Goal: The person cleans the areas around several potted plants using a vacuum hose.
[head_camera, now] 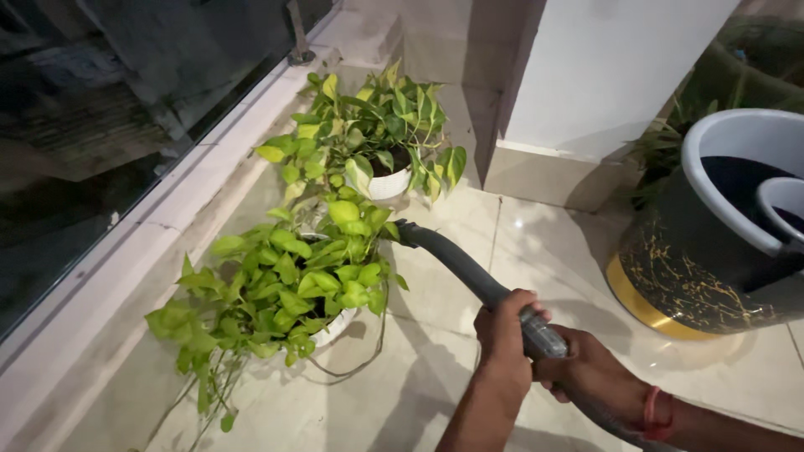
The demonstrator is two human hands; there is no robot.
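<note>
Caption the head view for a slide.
Both hands, left hand and right hand, grip a grey hose reaching into leafy potted plants.

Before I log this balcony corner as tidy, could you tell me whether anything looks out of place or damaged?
Nothing looks spilled or broken. Both hands, left and right, grip a grey hose whose tip disappears into the nearer potted plant. That plant's vines trail loosely onto the tiled floor, which looks untidy, not damaged.

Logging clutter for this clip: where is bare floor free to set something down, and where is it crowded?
Bare tile lies between the grey hose, the white pillar and the black-and-gold planter. More shows below the near potted plant, toward the left hand and right hand. It is crowded along the glass wall, where both plants, including the far one, spread leaves.
</note>
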